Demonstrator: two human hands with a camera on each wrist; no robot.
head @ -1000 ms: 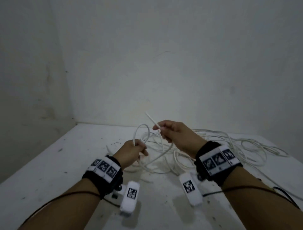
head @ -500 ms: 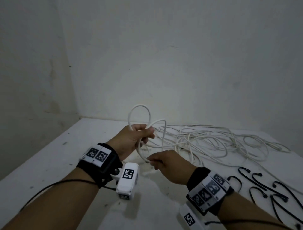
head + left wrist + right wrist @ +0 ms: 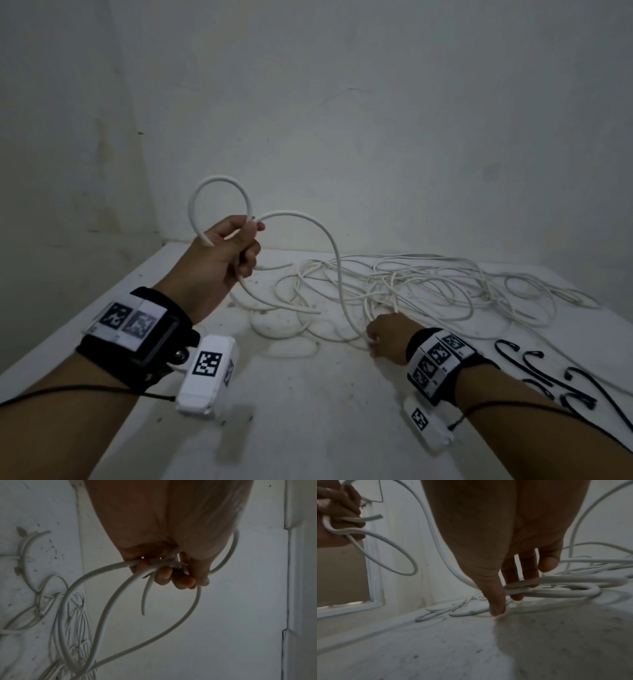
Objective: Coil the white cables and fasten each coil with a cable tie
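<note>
My left hand (image 3: 248, 248) is raised over the table and grips two loops of a white cable (image 3: 219, 181). In the left wrist view its fingers (image 3: 164, 576) curl round the strands, and a short free cable end (image 3: 143, 601) hangs below them. The same cable (image 3: 337, 274) arcs down to my right hand (image 3: 374, 339), low on the table. There the thumb (image 3: 496, 605) touches the tabletop and the cable strands (image 3: 573, 586) run between thumb and fingers. A loose heap of white cable (image 3: 428, 284) lies behind. Several black cable ties (image 3: 548, 373) lie at the right.
The white table (image 3: 308, 428) is scuffed and sits in a corner, with walls on the left and at the back. The cable heap spreads over the far right half. Thin black wires run from both wrist bands along my forearms.
My right hand has dropped from beside the left hand down to the tabletop on the right, along the cable. My left hand has risen with the loops.
</note>
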